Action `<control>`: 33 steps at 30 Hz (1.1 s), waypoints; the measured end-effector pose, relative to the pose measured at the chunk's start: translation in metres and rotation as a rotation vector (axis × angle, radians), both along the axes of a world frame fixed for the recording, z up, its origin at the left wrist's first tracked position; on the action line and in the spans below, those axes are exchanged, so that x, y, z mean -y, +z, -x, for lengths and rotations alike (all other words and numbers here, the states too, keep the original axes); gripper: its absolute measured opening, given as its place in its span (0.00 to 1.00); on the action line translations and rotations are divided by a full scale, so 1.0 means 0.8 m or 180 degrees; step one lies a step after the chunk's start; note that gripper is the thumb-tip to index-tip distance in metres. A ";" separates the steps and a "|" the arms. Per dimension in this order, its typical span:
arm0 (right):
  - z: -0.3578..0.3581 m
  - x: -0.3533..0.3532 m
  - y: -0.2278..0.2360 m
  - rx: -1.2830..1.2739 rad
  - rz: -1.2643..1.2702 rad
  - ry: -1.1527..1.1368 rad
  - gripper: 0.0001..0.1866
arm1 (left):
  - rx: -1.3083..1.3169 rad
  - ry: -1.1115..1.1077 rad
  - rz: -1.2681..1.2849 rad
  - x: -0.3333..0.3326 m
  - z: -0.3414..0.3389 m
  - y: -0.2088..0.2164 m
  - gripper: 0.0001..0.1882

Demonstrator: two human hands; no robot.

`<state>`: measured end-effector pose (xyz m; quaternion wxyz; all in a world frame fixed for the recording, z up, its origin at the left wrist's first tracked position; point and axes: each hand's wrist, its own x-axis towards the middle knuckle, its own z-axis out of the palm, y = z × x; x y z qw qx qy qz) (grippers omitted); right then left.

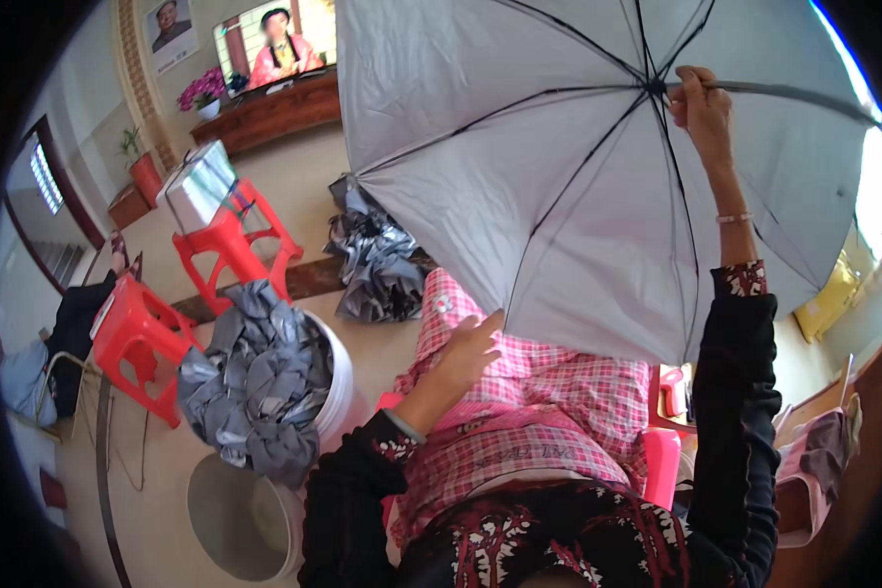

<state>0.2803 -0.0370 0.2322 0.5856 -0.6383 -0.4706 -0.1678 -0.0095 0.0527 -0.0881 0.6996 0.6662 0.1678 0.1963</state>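
An opened umbrella (578,186) with a silver-grey inner canopy and thin dark ribs fills the upper right, tilted so that its underside faces me. My right hand (704,113) is raised, its fingers closed around the umbrella beside the hub where the ribs meet. At the canopy's lower left edge, close to a rib end, is my left hand (463,361). Its fingers are stretched out and somewhat apart; whether the fingertips touch the edge is hard to make out. A pink checked cloth (549,421) covers my lap beneath the canopy.
Left of me, a white bucket (341,377) overflows with crumpled grey fabric (260,377), beside another pail (240,514). Two red stools (147,343) stand beyond, one bearing a white box (198,186). More silver-grey fabric (377,255) lies on the floor. A television (274,44) is at the back.
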 end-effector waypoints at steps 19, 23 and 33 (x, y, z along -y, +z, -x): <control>0.172 -0.028 -0.317 0.2528 0.3442 0.1853 0.10 | -0.0404 -0.1139 0.2356 0.079 -0.014 0.043 0.15; 0.099 0.045 -0.303 0.2487 0.3493 0.1380 0.07 | -0.0332 -0.0768 -0.0990 0.069 0.009 0.087 0.12; 0.068 0.141 -0.324 0.0883 0.3391 0.1280 0.09 | -0.0347 0.0150 -0.3756 0.034 0.006 0.055 0.08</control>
